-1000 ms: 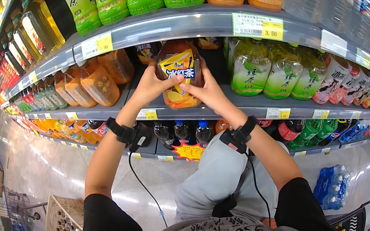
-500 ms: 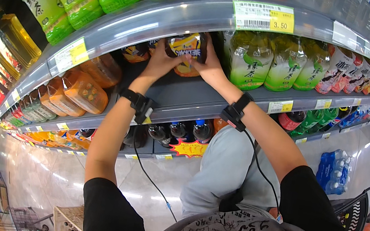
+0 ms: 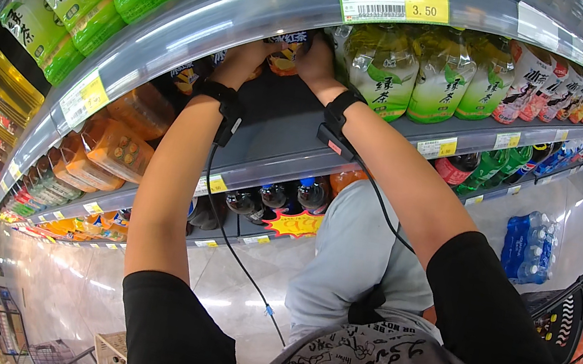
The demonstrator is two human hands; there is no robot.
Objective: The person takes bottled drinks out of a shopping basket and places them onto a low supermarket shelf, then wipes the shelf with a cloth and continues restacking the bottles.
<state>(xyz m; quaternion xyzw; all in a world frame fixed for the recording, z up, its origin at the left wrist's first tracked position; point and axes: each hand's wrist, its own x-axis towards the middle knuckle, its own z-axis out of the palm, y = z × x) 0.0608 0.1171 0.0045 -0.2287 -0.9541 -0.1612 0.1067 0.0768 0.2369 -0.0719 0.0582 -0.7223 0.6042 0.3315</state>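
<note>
Deep on the middle shelf, a drink bottle (image 3: 283, 60) with a dark and orange label is held between my two hands. My left hand (image 3: 241, 61) grips its left side, and my right hand (image 3: 316, 66) is wrapped round its right side; the upper shelf's shadow hides part of the fingers. Further dark-and-orange bottles (image 3: 186, 76) stand just left of my left hand. To the right of my right hand are wrapped packs of green tea bottles (image 3: 380, 73). The bare grey shelf board (image 3: 279, 121) shows below my wrists.
The upper shelf's curved edge (image 3: 258, 16) passes close above my hands. Orange bottles (image 3: 118, 147) stand on the left, dark soda bottles (image 3: 312, 195) on the lower shelf. A blue bottle pack (image 3: 529, 247) sits on the floor beside a black cart (image 3: 564, 324). Cables hang from both wristbands.
Both hands have pushed farther back into the shelf with the bottle, which now sits deeper in shadow. The view has shifted slightly too.
</note>
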